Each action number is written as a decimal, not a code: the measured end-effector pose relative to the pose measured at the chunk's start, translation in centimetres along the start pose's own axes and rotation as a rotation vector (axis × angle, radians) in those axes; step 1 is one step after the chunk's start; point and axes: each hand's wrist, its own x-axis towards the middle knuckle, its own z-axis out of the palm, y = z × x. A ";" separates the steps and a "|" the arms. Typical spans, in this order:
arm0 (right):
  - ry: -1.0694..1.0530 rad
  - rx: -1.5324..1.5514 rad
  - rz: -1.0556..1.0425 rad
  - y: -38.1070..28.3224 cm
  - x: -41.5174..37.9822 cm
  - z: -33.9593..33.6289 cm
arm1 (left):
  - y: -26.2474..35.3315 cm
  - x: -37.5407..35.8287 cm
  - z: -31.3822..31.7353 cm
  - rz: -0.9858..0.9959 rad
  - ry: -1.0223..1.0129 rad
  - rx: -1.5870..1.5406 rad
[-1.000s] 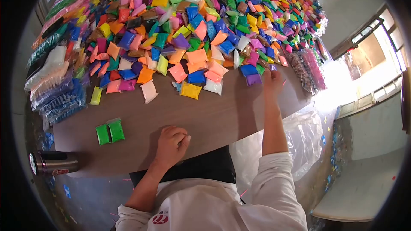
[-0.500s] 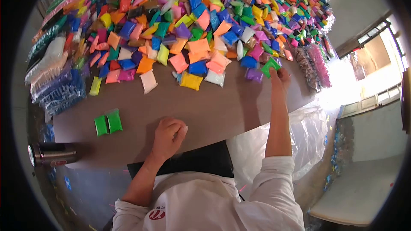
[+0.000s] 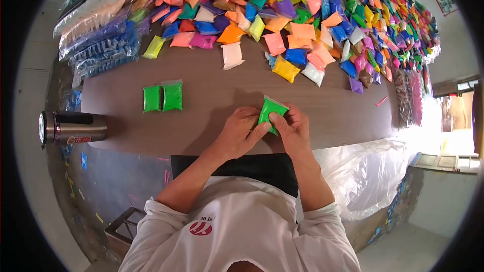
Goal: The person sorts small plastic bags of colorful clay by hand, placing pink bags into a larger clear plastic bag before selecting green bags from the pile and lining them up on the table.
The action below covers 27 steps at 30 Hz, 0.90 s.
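Note:
A small green plastic packet (image 3: 273,109) is held up near the table's front edge, between both hands. My right hand (image 3: 296,130) grips its right side, thumb pressed on the front face. On the lower left, my left hand (image 3: 239,131) is closed on it with the thumb against its edge; the other fingers are partly hidden behind. Two more green packets, a left one (image 3: 151,98) and a right one (image 3: 172,95), lie side by side on the table to the left of my hands.
A big heap of coloured packets (image 3: 287,7) covers the table's (image 3: 201,75) far side. Larger clear bags (image 3: 103,45) are stacked at the left. A steel flask (image 3: 75,127) lies at the left edge. Clear plastic sheeting (image 3: 368,176) hangs at the right front.
My right hand has brought the green packet from the heap's right side back to the front middle. My left hand has taken hold of it too. The head view has shifted.

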 end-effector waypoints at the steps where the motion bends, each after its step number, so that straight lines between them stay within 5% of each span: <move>1: 0.002 -0.032 -0.001 -0.1 0.0 0.1 | 0.0 -0.1 0.0 0.004 -0.006 -0.002; 9: -0.117 -0.152 0.134 -1.4 -0.5 -1.1 | 0.1 0.1 -0.1 -0.012 -0.040 -0.009; 16: -0.022 0.035 0.119 0.1 -0.3 -0.8 | -0.2 0.1 -0.4 -0.129 -0.028 -0.184; 22: -0.112 0.059 0.128 -2.1 0.4 -0.4 | -0.2 0.0 -0.3 -0.036 -0.024 -0.087; 27: -0.194 0.069 0.147 -2.2 0.7 -0.7 | 0.2 -0.3 -0.8 -0.306 -0.041 -0.445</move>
